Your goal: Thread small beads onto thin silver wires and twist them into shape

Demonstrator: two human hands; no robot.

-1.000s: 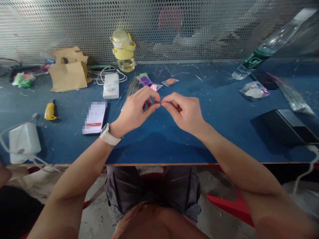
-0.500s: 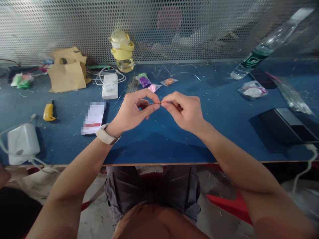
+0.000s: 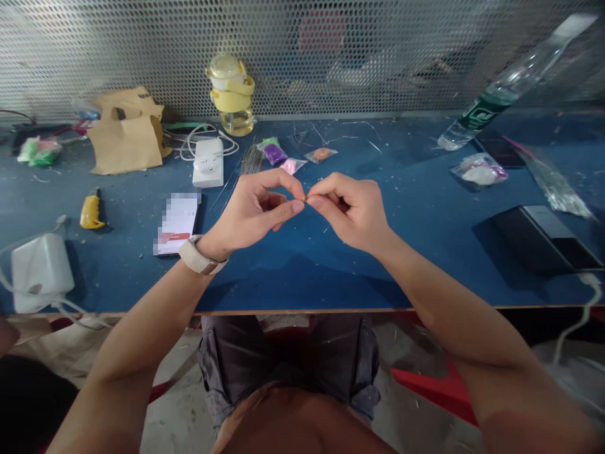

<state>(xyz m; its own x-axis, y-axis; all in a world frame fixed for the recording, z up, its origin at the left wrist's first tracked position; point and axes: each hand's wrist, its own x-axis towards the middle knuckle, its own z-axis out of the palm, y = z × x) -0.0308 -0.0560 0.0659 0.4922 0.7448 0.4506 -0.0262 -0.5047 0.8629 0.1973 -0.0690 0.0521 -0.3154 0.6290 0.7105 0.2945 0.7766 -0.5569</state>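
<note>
Dark tiny piece (image 3: pixel 305 200) sits pinched between tips of left grip (image 3: pixel 248 205) and right grip (image 3: pixel 360 211).

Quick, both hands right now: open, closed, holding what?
Left hand: closed, pinching a tiny item too small to identify.
Right hand: closed, apparently pinching the same tiny item.

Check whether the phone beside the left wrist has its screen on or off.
On: the phone shows a bright, pale display with a red bar low on it. Pixelation hides what it reads.
</note>
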